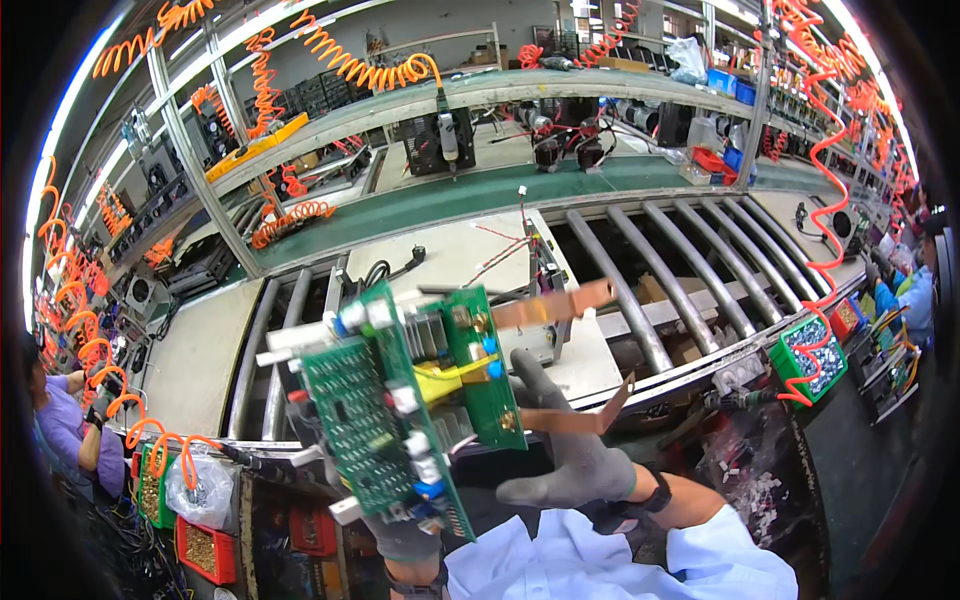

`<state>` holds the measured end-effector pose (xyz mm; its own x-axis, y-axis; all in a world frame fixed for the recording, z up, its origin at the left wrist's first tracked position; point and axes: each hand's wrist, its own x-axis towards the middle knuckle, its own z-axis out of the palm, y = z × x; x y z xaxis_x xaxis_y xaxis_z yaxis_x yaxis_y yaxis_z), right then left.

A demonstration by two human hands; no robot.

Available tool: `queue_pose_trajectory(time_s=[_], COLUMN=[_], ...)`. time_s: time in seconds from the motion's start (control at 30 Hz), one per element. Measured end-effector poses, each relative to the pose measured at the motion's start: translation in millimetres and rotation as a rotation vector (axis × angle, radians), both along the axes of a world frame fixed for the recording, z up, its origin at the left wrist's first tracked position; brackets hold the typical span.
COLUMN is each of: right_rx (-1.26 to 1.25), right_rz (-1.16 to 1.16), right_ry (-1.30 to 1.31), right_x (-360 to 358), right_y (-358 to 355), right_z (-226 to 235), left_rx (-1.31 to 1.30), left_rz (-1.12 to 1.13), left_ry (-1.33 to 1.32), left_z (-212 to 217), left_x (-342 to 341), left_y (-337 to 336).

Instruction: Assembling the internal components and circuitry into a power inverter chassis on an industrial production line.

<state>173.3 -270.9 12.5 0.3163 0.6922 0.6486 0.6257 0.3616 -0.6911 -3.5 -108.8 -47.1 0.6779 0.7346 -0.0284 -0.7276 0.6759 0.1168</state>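
Observation:
A green circuit board assembly is held up in front of me, with white connectors, heatsinks, a yellow-wrapped part and yellow wires. My left hand, in a grey glove, grips it from below; the board hides most of its fingers. Two bent copper bars, an upper copper bar and a lower copper bar, stick out from its right side. My right hand, gloved too, is spread beside the lower bar, thumb and fingers apart; whether it touches that bar I cannot tell.
Beyond the assembly, a pale work board on the roller conveyor carries a metal frame with wires and a black cable. A green bin of screws stands right, a red bin lower left. A coiled red hose hangs right. A person works at far left.

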Motion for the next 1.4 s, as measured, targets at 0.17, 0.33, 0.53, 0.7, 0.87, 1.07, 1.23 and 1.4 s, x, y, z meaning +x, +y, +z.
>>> queue_pose_trajectory(time_s=[0.17,0.33,0.53,0.7,0.87,1.07,1.23,1.4], right_rx=[-0.271,-0.566,-1.186,-0.797,-0.297,0.129,0.212,0.213], right_rz=[-0.407,-0.852,-0.796,-0.771,-0.478,-0.346,-0.204,-0.257], right_ry=[-0.225,-0.929,-1.406,-1.323,0.269,0.693,0.766,0.72], right_x=[63.8,165.5,199.9,220.7,263.5,231.3,240.7,245.6], right_y=[-9.3,56.6,127.9,121.3,96.8,91.3,84.6,84.0], right_z=[13.4,70.0,34.3,22.2,-1.2,-7.5,-13.9,-21.2], left_rx=[0.512,0.94,0.57,0.479,0.279,0.404,0.378,0.39], left_rz=[0.359,0.645,0.519,0.348,0.243,0.153,0.162,0.184], left_ry=[0.393,0.759,0.415,0.249,0.373,0.4,0.434,0.5], left_z=[65.8,95.4,114.6,117.2,107.8,94.0,93.6,90.3], left_x=[52.5,53.0,77.1,100.9,130.3,147.7,164.9,159.1], left_y=[29.3,32.2,25.2,18.9,22.7,28.8,34.3,46.6])
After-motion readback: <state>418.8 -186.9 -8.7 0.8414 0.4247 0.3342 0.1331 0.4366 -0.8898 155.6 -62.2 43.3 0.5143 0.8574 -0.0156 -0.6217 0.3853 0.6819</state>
